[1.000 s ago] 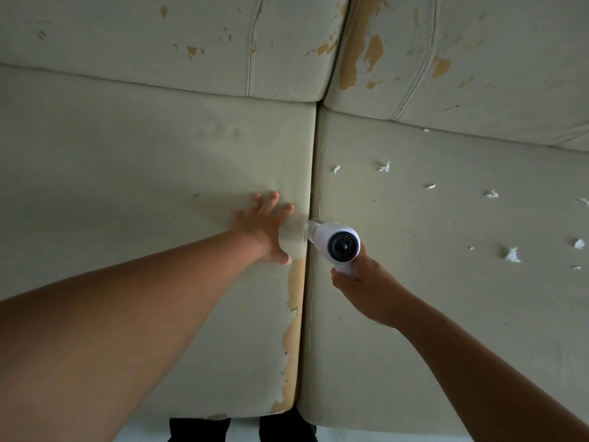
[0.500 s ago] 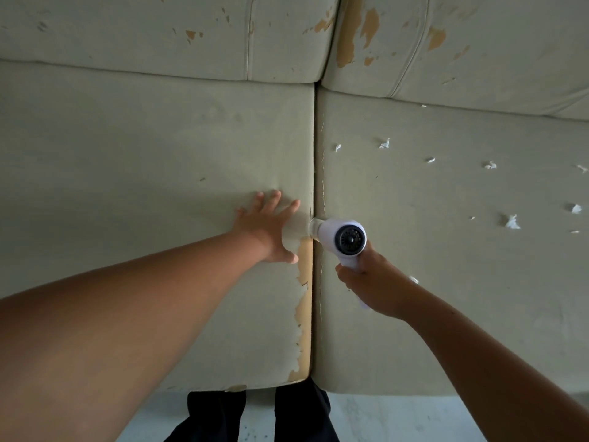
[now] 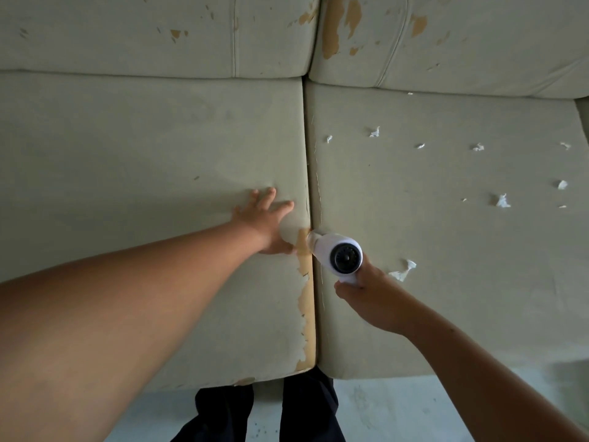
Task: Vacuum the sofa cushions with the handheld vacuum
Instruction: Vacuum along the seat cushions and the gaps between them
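One white handheld vacuum [image 3: 338,255] sits low over the sofa, its nozzle tipped into the gap [image 3: 310,173] between the two seat cushions, about halfway along its length. Its dark round rear grille faces the camera. The right grip [image 3: 369,295], a bare hand, is curled tight round the vacuum's handle from below, and the handle is mostly hidden inside the fingers. That hand hovers over the right seat cushion [image 3: 430,314], close to its inner edge.

Just across the gap, the left grip [image 3: 267,221] lies flat on the left seat cushion [image 3: 143,154], fingers straight and spread, holding nothing. Its thumb is beside the vacuum's nozzle, at the top of a tan strip [image 3: 306,301] where the pale covering has peeled away along the cushion's inner edge down to the front corner.

Several white scraps lie scattered on the right seat cushion. The nearest scrap [image 3: 403,271] lies just beside the right grip, and a larger one [image 3: 503,200] is well off to the right with smaller bits around it. The left seat cushion shows only a small dark speck.

Behind the seats stand two back cushions, the left [image 3: 143,33] and the right [image 3: 462,43], both flaked with tan patches. Below the sofa's front edge are the person's dark trouser legs [image 3: 223,413] and a pale floor [image 3: 398,406].
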